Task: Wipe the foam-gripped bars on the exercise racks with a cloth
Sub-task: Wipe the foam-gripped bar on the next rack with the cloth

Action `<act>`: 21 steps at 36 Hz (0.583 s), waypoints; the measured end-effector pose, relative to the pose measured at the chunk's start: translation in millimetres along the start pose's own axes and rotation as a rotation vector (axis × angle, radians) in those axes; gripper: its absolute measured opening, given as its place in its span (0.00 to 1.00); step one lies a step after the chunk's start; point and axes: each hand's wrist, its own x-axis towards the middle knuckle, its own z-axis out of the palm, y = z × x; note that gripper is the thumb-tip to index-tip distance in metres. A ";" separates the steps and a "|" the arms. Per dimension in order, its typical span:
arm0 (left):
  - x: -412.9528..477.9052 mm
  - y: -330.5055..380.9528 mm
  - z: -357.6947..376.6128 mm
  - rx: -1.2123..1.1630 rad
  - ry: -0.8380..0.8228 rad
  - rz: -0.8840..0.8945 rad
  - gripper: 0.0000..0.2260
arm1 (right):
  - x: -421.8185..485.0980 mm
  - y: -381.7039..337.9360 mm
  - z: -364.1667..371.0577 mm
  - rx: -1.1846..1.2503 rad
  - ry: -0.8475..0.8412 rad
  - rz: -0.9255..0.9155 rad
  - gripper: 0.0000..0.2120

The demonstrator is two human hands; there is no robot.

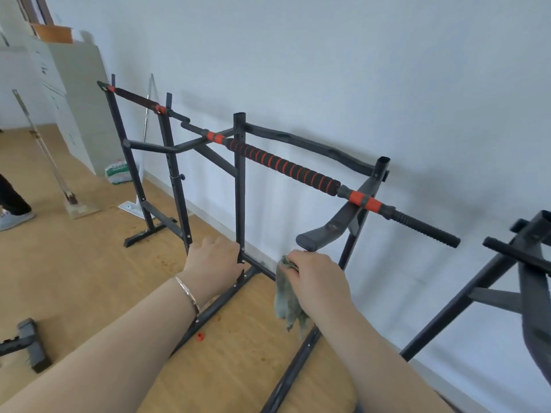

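Note:
A black rack (240, 180) stands against the white wall. Across its cradles lies a bar (286, 166) with black foam wound in red stripes, red collars and ribbed black ends. My left hand (213, 262) grips the rack's front upright low down, just above the base joint. My right hand (317, 277) holds a crumpled grey-green cloth (287, 299), which hangs down below the fist. That hand is well below the foam bar, beside a flat black rack arm (325, 231). A second rack (140, 162) further left carries another bar (134, 98) with red collars.
Part of a third black rack (521, 281) is at the right edge. Mops (52, 162) lean by a grey cabinet (79, 93) at the back left. A person's foot (13, 217) shows at the left edge. A black tool (28, 342) and a small red cap (200, 336) lie on the wooden floor.

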 end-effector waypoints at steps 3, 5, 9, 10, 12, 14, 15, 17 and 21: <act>30.5 -22.6 8.1 0.018 -0.005 0.034 0.16 | 17.1 -17.3 18.7 0.006 -0.039 0.000 0.10; 56.5 -37.8 16.6 0.080 0.007 0.107 0.15 | 33.8 -28.4 31.0 0.035 -0.041 0.030 0.09; 122.9 -68.9 23.1 -0.025 0.107 0.202 0.14 | 88.7 -49.4 41.6 0.049 0.029 0.117 0.11; 141.6 -75.6 20.7 -0.083 0.141 0.242 0.14 | 105.5 -55.2 40.8 0.054 0.055 0.146 0.12; 175.5 -85.5 13.2 -0.201 0.157 0.355 0.17 | 138.0 -65.9 36.3 0.069 0.098 0.218 0.13; 202.6 -90.4 4.0 -0.271 0.102 0.494 0.22 | 165.4 -75.3 29.6 0.108 0.132 0.294 0.14; 215.1 -91.7 0.0 -0.279 0.067 0.568 0.25 | 177.5 -78.8 26.1 0.134 0.151 0.330 0.13; 239.2 -91.4 -7.3 -0.306 0.007 0.718 0.28 | 198.1 -83.6 16.9 0.176 0.179 0.405 0.10; 277.4 -76.2 -24.5 -0.488 -0.090 0.917 0.20 | 219.3 -85.2 -11.4 0.215 0.280 0.480 0.07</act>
